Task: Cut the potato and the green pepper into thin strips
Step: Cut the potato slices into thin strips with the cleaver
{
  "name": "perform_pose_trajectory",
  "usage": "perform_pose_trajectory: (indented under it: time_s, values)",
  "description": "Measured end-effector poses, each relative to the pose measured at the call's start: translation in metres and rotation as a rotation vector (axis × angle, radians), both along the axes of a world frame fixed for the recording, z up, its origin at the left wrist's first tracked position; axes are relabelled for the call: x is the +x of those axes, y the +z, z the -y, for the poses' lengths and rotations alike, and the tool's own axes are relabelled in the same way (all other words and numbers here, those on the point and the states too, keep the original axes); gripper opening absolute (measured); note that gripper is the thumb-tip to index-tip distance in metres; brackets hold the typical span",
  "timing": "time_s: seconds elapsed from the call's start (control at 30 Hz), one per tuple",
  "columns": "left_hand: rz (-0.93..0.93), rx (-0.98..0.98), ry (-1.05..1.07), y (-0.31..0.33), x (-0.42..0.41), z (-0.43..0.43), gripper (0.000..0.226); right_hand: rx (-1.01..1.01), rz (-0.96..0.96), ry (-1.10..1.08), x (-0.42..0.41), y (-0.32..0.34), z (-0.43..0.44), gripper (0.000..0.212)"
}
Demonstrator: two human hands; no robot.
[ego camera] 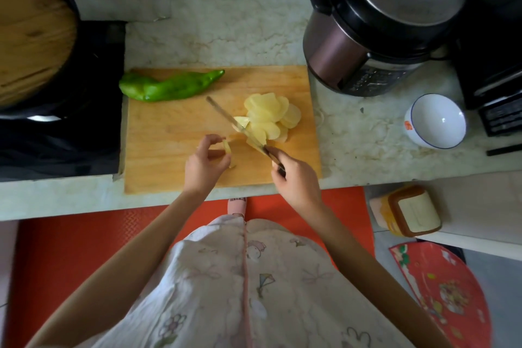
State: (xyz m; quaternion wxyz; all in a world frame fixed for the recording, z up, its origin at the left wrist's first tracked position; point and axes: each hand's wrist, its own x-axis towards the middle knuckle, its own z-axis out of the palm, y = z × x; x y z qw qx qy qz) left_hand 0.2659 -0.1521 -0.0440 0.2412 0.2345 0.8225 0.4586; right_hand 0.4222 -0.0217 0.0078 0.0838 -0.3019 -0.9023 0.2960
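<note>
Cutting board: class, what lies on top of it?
A whole green pepper at its far left, a pile of potato slices, and the knife blade against them. The left hand pinches a potato piece; it and the right hand hide the board beneath.

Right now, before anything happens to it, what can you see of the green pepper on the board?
The green pepper is whole and uncut: long, glossy, bright green, with wrinkled, slightly dented skin. It lies flat at the far left corner of the wooden cutting board, its broad end to the left, just past the board's edge, and its tapered tip pointing right. It rests on the board and nothing else visibly touches it; the potato slices lie apart to its right.
</note>
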Motion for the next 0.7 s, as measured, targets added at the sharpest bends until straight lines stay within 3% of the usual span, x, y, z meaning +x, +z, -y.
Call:
perform_pose_trajectory:
  time_s: [0.13, 0.23, 0.37, 0.43, 0.7]
  values:
    - [-0.078, -0.011, -0.024, -0.003, 0.002, -0.001, 0.037, -0.478, -0.03, -0.142, -0.007, 0.006, 0.003, 0.011]
    - [-0.145, 0.024, -0.043, -0.008, 0.003, 0.0, 0.037, -0.627, 0.081, -0.181, -0.022, 0.013, 0.006, 0.022]
    - [-0.351, 0.044, -0.174, -0.014, 0.001, 0.001, 0.035, -0.754, 0.175, -0.14, -0.035, 0.018, 0.014, 0.009]
    - [-0.418, 0.027, -0.222, -0.016, -0.002, 0.003, 0.033, -0.769, 0.185, -0.136, -0.038, 0.017, 0.018, 0.012]
    - [-0.489, 0.076, -0.336, -0.021, -0.018, 0.003, 0.022, -0.744, 0.153, -0.146, -0.038, 0.021, 0.022, 0.008]
